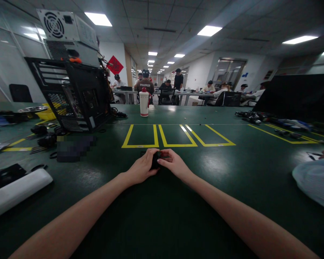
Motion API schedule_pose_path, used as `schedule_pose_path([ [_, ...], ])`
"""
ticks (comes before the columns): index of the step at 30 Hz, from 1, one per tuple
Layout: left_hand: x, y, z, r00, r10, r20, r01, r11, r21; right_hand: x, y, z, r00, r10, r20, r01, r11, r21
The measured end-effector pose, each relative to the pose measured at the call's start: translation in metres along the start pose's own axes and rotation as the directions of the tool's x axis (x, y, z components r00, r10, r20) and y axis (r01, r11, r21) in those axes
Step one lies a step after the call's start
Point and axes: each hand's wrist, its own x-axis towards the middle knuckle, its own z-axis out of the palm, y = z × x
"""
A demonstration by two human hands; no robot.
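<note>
A big black case stands on the left of the green bench. Two metal boxes sit on top of it, one on the other. A yellow tub is just beside it. A white cup with a red lid stands in the middle, past the yellow tape. A red sign is at the back. People sit far off, and one stands. A pale sleeve shows at the right edge.

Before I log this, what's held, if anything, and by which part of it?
A small black object: left grip around its left side, right grip at its right edge. Its parts are too indistinct to name.
</note>
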Motion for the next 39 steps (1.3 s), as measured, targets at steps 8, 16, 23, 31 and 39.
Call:
schedule_pose_path([
  [8,0.0002,-0.0017,0.0029,1.0,0.022,-0.018,-0.021,0.999,0.024,-0.0035,-0.0022,0.001,0.995,-0.08,0.06,0.079,0.997,0.022],
  [16,0.0002,-0.0023,0.0028,1.0,0.02,-0.012,-0.02,1.0,0.02,-0.0003,0.0025,-0.0002,0.999,-0.044,0.023,0.044,0.999,-0.031],
  [23,-0.0002,-0.0015,0.0033,1.0,0.011,-0.024,-0.01,1.0,0.02,-0.0031,-0.0009,0.0032,0.996,-0.086,0.031,0.086,0.996,-0.005],
  [31,-0.0005,-0.0036,0.0038,1.0,0.002,-0.019,-0.002,1.0,0.018,-0.0013,-0.0022,-0.0007,0.996,-0.053,0.079,0.055,0.998,-0.02],
  [39,0.0005,-0.0013,0.0023,1.0,0.009,-0.02,-0.009,1.0,0.021,-0.0005,-0.0011,0.0026,0.999,-0.029,0.028,0.029,1.0,-0.004],
])
